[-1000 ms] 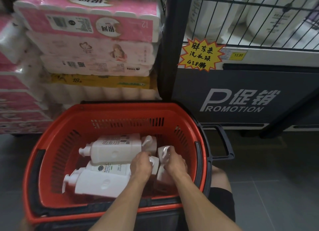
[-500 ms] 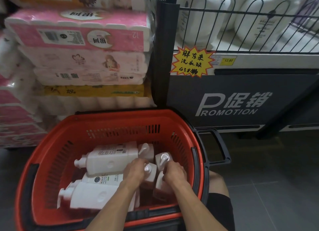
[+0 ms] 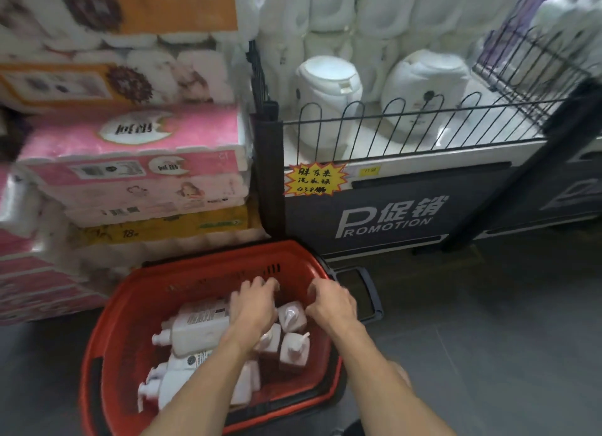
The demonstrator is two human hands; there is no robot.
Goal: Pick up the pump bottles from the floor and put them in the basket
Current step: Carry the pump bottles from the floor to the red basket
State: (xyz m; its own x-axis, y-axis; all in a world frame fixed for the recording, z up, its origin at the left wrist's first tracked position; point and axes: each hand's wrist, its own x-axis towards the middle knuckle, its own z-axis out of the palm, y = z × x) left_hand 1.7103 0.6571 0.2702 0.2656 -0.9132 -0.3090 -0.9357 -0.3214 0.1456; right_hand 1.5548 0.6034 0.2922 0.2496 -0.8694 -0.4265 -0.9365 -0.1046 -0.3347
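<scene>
A red plastic basket [image 3: 107, 331] stands on the floor in front of me. Several white pump bottles lie and stand inside it: a large one on its side [image 3: 198, 329], another large one lower left [image 3: 169, 383], and small upright ones [image 3: 291, 316] at the right. My left hand [image 3: 252, 308] hovers above the bottles with loosely curled fingers and holds nothing. My right hand [image 3: 330, 305] hangs over the basket's right side, fingers relaxed, empty.
Stacked packs of toilet paper [image 3: 136, 162] rise at the left behind the basket. A dark promotion stand [image 3: 391, 217] with a wire fence and white jugs [image 3: 329, 90] fills the right. The basket's black handle [image 3: 371, 295] sticks out right. Grey tiled floor [image 3: 488, 338] lies at right.
Both hands have let go of the small bottles and lifted up out of the basket. The view has tilted upward and pulled back.
</scene>
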